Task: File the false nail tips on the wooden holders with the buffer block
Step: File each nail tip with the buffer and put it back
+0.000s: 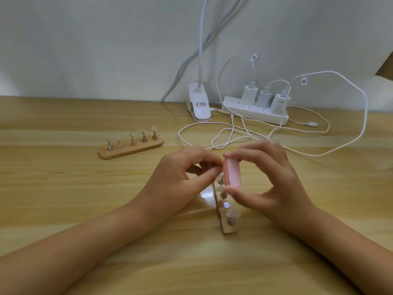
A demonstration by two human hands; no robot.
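At frame centre, the fingers (pixel 244 153) of the right hand (pixel 272 182) are clamping the buffer block (pixel 232 172) against a mostly hidden nail tip, which the left hand (pixel 180 173) is pinching over the near wooden holder (pixel 228 226). Filing seems to be midway; the second holder (pixel 131 149), upper left on the surface (pixel 63 188), is waiting.

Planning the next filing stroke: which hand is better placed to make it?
Right. The right hand grips the buffer block over the near wooden holder; the left hand pinches beside it, apparently steadying a tip hidden by its fingers.
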